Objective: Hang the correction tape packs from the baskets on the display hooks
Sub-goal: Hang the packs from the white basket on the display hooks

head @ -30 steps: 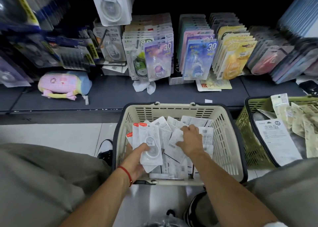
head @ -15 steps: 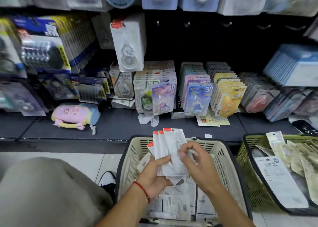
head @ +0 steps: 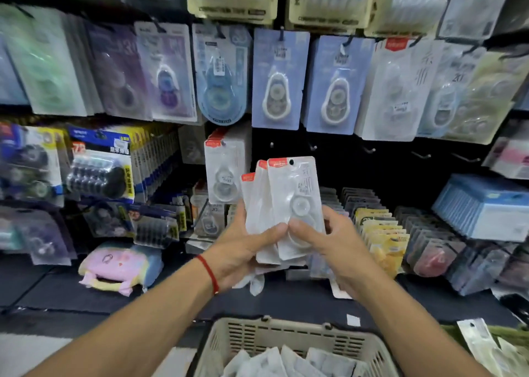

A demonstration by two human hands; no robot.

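I hold a small fanned stack of white correction tape packs with red top corners, upright in front of the display. My left hand grips the stack from the left, thumb across the front. My right hand pinches the front pack at its lower right. The same kind of pack hangs on a hook just left of the stack. Several bare hooks stick out of the dark panel to the right. The beige basket with more packs sits below my arms.
Rows of other tape packs hang above. Boxes of stationery stand on the dark shelf, with a pink pouch at left. A green basket with bagged items shows at the lower right corner.
Both hands lifted the stack out of the beige basket and raised it toward the hooks. The view tilted up, so the upper rows of the display came into sight.
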